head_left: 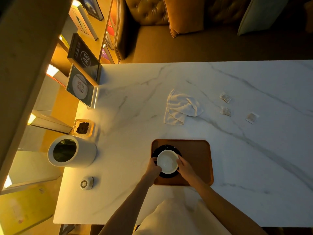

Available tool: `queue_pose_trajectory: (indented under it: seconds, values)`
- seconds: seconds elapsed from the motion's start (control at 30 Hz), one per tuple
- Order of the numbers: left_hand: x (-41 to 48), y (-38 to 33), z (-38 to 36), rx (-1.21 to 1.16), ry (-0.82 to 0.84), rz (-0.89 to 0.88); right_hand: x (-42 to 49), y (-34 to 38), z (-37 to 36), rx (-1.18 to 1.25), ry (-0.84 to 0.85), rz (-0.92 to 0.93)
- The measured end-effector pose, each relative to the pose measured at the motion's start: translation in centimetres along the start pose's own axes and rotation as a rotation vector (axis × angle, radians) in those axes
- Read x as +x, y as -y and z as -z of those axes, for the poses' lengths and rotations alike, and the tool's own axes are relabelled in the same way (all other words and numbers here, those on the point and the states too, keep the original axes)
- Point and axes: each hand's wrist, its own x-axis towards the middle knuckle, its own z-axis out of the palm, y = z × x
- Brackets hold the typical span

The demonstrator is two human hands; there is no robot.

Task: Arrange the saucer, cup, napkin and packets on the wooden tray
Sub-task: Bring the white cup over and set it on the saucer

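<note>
The white cup (167,161) is being grasped between the left hand (153,168) and right hand (186,169) over the black saucer (165,148) on the wooden tray (196,156)

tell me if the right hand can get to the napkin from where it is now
Probably yes. The right hand is on the cup, so it must let go first. The napkin lies beyond the wooden tray on bare marble, with nothing between them.

A white cup (167,161) sits upright on a black saucer (166,160) at the wooden tray's (196,160) left end; beyond lie a crumpled white napkin (182,107) and, right, three packets (225,97).
</note>
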Motion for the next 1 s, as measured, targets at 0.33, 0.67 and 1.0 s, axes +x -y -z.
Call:
queue_pose_trajectory:
  seconds: [0.33,0.67,1.0]
  values:
    - [-0.2,0.1,0.0,0.004,0.007,-0.018,-0.2,-0.1,0.1,0.015,0.003,-0.03]
    - [-0.7,0.5,-0.7,0.334,-0.062,-0.233,-0.5,-0.3,0.4,-0.241,-0.002,0.085]
    - [-1.1,1.0,0.1,0.656,0.005,-0.433,-0.9,-0.9,0.5,-0.636,-0.005,0.288]
